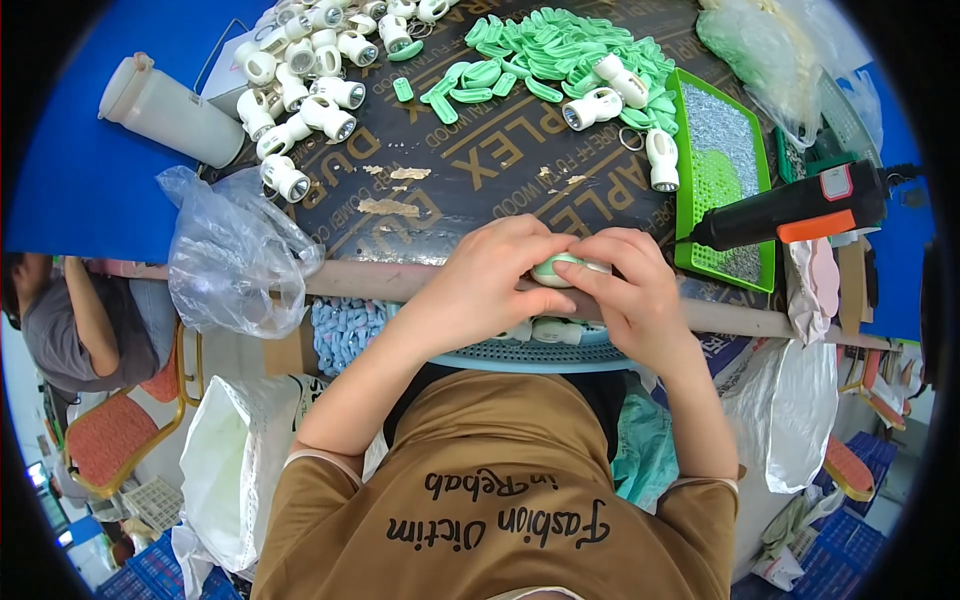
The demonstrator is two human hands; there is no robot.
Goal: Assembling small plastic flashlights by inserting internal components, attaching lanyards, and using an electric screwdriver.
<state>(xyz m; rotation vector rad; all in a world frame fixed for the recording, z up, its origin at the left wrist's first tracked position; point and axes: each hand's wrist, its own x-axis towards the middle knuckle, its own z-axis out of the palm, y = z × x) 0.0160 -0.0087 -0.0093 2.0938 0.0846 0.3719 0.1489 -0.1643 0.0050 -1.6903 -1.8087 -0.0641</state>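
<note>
At the table's near edge, both hands close on a small white flashlight with a pale green side piece. My left hand grips it from the left, with fingers and thumb around its end. My right hand pinches it from the right, the thumb lying on the green piece. Fingers hide much of the flashlight. Beyond my hands lie a heap of green oval plastic pieces and, at the upper left, a pile of white small flashlights. A few more white flashlights rest by the green heap.
A green tray of tiny silver parts stands at the right, a black power screwdriver with an orange trigger over it. A white jug and clear bag sit left. A blue basket is below my hands. Another person sits left.
</note>
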